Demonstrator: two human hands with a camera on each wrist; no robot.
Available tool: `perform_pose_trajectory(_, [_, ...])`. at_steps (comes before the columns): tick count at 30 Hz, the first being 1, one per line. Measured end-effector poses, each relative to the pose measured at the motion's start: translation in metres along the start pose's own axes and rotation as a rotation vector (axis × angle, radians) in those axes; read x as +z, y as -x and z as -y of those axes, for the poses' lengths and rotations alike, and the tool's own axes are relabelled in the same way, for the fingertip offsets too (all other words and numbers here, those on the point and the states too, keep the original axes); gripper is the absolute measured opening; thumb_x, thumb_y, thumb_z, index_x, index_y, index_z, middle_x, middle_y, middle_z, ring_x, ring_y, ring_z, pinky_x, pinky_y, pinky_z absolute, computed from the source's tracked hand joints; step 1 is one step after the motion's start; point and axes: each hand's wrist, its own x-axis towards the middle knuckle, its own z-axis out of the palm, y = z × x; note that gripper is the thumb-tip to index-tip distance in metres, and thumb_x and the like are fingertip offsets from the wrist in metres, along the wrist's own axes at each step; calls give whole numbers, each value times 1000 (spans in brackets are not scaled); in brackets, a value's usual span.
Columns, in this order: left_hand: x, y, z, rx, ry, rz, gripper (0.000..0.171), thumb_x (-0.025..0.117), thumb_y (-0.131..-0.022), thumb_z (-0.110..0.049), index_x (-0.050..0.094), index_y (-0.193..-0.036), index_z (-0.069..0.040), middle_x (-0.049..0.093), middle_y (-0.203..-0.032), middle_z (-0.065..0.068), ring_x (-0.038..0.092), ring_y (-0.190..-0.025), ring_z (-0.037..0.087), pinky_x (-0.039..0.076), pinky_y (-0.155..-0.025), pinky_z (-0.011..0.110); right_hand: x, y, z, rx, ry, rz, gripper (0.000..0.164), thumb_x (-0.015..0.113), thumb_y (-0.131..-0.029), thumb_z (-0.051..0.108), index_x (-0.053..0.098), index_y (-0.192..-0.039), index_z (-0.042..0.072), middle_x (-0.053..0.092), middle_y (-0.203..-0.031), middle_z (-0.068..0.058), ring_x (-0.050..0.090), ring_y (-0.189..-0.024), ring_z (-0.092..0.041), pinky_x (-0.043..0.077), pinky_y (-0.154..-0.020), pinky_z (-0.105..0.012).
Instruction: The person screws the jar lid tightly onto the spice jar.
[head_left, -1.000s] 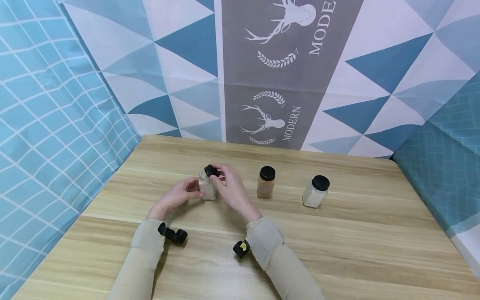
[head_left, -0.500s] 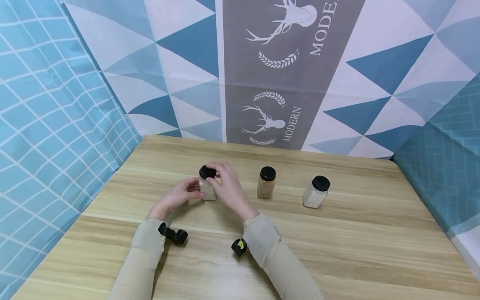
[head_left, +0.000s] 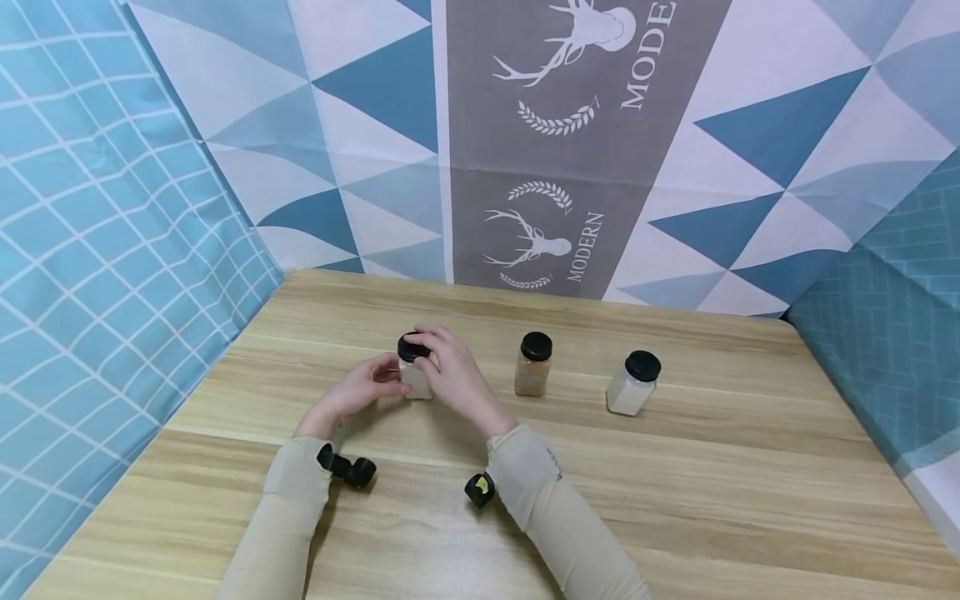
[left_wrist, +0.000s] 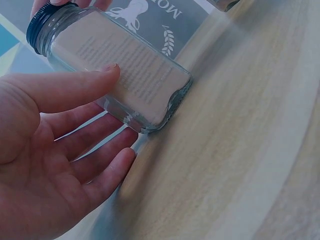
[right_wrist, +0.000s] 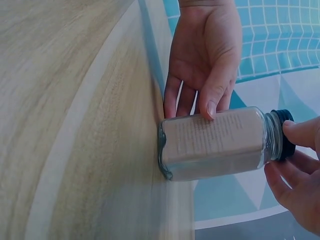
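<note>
A square-sided glass jar (head_left: 417,383) of pale powder stands upright on the table, left of the middle. My left hand (head_left: 358,393) holds its lower part from the left. In the left wrist view, the thumb lies across the printed face of the jar (left_wrist: 125,70), and the other fingers reach behind it. My right hand (head_left: 457,377) pinches the black lid (head_left: 410,348) on top by its rim. The right wrist view shows the lid (right_wrist: 286,135) over the threaded neck, thumb on one side and fingers on the other.
To the right stand a jar of orange-brown powder (head_left: 532,375) and a slightly tilted-looking jar of white powder (head_left: 627,395), both with black lids. Patterned cloths hang behind the wooden table (head_left: 712,500) and at both sides.
A second ago the lid was tilted in my right hand at the right of the jar's mouth. It has moved left and down and now sits level on top. My left hand stays put.
</note>
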Motion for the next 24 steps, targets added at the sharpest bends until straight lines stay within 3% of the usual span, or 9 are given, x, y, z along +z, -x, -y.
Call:
perform_pose_trajectory(12, [0, 1, -1, 9, -8, -3, 54, 64, -84, -14, 41, -129, 5, 49, -126, 25, 45, -119, 37, 35, -101, 47, -3, 1, -4, -21, 49, 2, 37, 52, -88, 1, 57, -123, 13, 47, -135, -5, 43, -125, -22, 32, -105, -36])
perform_pose_trajectory(24, [-1, -1, 2, 11, 1, -1, 55, 65, -84, -15, 41, -130, 4, 48, -128, 24, 45, -119, 36, 36, -100, 46, -4, 1, -7, 10, 29, -48, 32, 55, -88, 4, 61, -118, 14, 58, -119, -6, 51, -111, -19, 40, -96, -33])
